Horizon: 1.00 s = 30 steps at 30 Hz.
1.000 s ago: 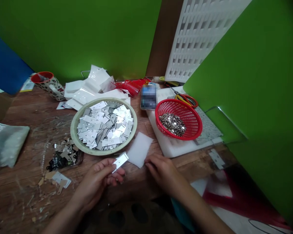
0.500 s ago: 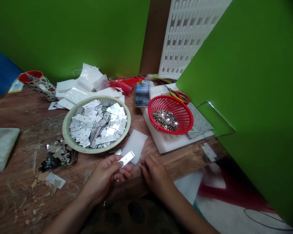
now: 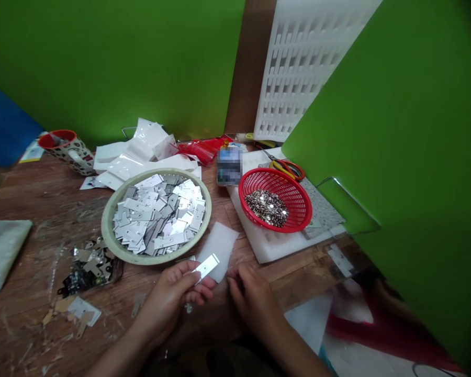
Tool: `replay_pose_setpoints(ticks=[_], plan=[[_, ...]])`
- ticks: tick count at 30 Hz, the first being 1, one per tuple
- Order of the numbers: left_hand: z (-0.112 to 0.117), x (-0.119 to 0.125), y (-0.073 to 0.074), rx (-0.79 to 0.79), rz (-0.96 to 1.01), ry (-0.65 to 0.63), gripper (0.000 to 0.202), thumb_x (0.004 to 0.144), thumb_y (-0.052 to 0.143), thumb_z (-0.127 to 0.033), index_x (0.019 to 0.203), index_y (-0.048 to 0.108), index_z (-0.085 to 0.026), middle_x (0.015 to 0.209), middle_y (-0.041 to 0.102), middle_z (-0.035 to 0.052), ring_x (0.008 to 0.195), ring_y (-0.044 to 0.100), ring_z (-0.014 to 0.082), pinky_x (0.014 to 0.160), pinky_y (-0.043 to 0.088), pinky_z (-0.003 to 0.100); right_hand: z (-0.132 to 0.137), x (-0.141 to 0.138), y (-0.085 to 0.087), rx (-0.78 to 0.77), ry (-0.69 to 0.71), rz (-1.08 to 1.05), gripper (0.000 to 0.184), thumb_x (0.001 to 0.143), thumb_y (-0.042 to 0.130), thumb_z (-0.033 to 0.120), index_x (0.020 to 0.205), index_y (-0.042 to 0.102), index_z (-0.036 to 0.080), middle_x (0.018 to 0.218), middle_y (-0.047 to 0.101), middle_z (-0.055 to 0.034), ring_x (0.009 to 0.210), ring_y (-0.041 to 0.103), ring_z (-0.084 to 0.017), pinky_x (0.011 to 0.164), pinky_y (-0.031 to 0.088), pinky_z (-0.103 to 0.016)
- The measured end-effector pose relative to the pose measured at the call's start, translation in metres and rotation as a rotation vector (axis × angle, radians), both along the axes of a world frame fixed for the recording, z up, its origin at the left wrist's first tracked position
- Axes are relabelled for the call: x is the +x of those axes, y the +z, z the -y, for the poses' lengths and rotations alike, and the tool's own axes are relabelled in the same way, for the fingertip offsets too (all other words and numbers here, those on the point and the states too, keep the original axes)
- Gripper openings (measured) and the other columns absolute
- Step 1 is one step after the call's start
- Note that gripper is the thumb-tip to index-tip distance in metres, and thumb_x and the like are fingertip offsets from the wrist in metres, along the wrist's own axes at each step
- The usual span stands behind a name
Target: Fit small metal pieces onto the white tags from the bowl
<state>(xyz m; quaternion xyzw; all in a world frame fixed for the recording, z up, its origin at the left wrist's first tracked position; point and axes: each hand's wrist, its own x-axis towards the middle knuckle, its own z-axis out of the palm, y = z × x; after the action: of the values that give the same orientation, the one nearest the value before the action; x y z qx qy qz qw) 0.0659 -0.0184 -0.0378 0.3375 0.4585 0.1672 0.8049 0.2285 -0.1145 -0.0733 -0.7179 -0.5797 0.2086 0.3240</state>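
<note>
A small flat metal plate [image 3: 207,268] with a hole in it is pinched between the thumb and fingers of my left hand [image 3: 182,288]. Beneath it lies a white foam sheet [image 3: 224,241] on the wooden table. My right hand [image 3: 253,293] rests by the sheet's lower right edge, its fingers curled together; whatever they may hold is hidden. Just beyond my left hand stands a pale green basin [image 3: 107,230] heaped with similar metal plates [image 3: 157,212]. To the right, a red plastic basket [image 3: 300,209] contains many small shiny metal pieces [image 3: 267,207].
White plastic wrappers [image 3: 131,157] and a patterned mug [image 3: 76,154] stand behind the basin. Scissors [image 3: 286,168] lie behind the basket, which sits on a white board [image 3: 272,251]. At left is a pile of dark metal parts [image 3: 88,267]. Green panels [image 3: 408,131] border the table.
The whole view has shifted, so the table things appear lower in the picture. My left hand still holds the metal plate, and my right hand keeps its curled pose beside it.
</note>
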Motion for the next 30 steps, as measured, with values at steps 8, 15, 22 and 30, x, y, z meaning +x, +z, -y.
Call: replay_pose_setpoints(ticks=[8,15,22,30], plan=[[-0.003,0.008,0.001,0.0,0.027,-0.018,0.019,0.078,0.069,-0.027,0.084,0.06,-0.011,0.077,0.072,0.0104,0.061,0.064,0.013,0.053,0.047,0.019,0.004,0.011,0.004,-0.039,0.014,-0.042,0.014,0.091,0.046,0.012,0.087,0.057,0.021,0.081,0.064,-0.0033,0.074,0.063,-0.018,0.068,0.048,-0.028],[-0.002,0.012,0.0,0.0,0.033,-0.04,0.018,0.08,0.067,-0.026,0.085,0.058,-0.012,0.078,0.073,0.0106,0.061,0.065,0.0128,0.054,0.047,0.019,0.002,0.018,0.013,-0.022,0.007,-0.041,0.015,0.094,0.044,0.015,0.085,0.056,0.021,0.081,0.062,-0.0036,0.077,0.061,-0.018,0.071,0.047,-0.028],[-0.002,0.011,-0.001,0.003,0.019,-0.036,0.02,0.078,0.069,-0.027,0.086,0.058,-0.012,0.078,0.073,0.0103,0.063,0.066,0.0134,0.055,0.048,0.02,0.004,0.021,0.006,-0.023,0.041,-0.035,0.019,0.092,0.047,0.015,0.091,0.065,0.02,0.088,0.058,-0.0059,0.08,0.058,-0.018,0.075,0.048,-0.03],[0.001,0.015,-0.002,0.004,0.009,-0.057,0.022,0.076,0.071,-0.029,0.084,0.062,-0.011,0.076,0.073,0.0098,0.06,0.064,0.0128,0.054,0.047,0.02,0.0,0.011,0.025,0.097,-0.024,-0.286,0.016,0.092,0.052,0.02,0.09,0.067,0.022,0.091,0.059,-0.0052,0.087,0.058,-0.018,0.077,0.049,-0.03]])
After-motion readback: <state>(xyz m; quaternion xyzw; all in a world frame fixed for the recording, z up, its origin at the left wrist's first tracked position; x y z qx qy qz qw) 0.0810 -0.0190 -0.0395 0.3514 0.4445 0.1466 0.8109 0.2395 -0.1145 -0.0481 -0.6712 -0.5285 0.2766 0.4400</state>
